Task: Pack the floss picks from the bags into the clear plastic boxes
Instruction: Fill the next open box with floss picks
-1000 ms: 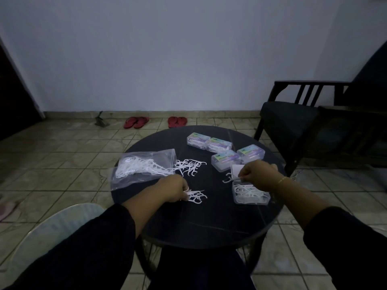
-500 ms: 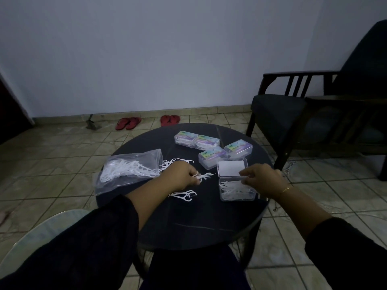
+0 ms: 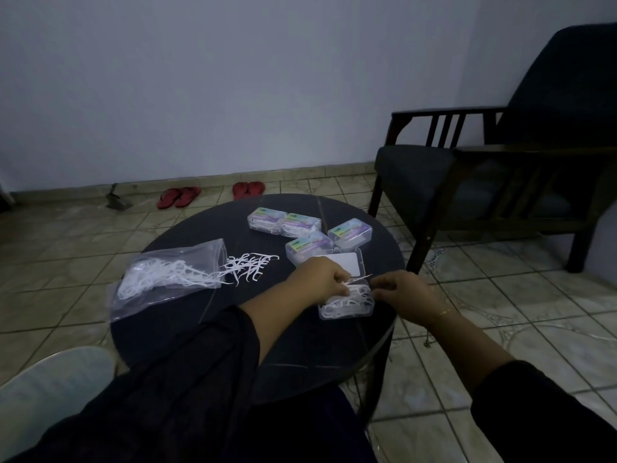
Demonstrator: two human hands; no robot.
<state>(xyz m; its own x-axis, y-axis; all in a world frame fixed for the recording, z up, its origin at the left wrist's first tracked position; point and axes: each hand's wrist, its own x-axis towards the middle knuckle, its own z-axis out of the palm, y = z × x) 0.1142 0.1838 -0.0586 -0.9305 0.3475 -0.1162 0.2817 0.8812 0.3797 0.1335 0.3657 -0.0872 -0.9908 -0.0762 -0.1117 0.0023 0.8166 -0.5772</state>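
While the left hand (image 3: 322,279) pinches floss picks (image 3: 354,290) over the open box (image 3: 347,305), the right hand (image 3: 402,289), fingers curled, steadies its edge; next, release them inside. The bag (image 3: 167,275) lies well left.

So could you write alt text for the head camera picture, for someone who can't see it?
Seen from above, a person's left hand and right hand place white floss picks into an open clear plastic box on a round dark table. Four closed boxes sit behind it; a plastic bag spilling picks lies left.
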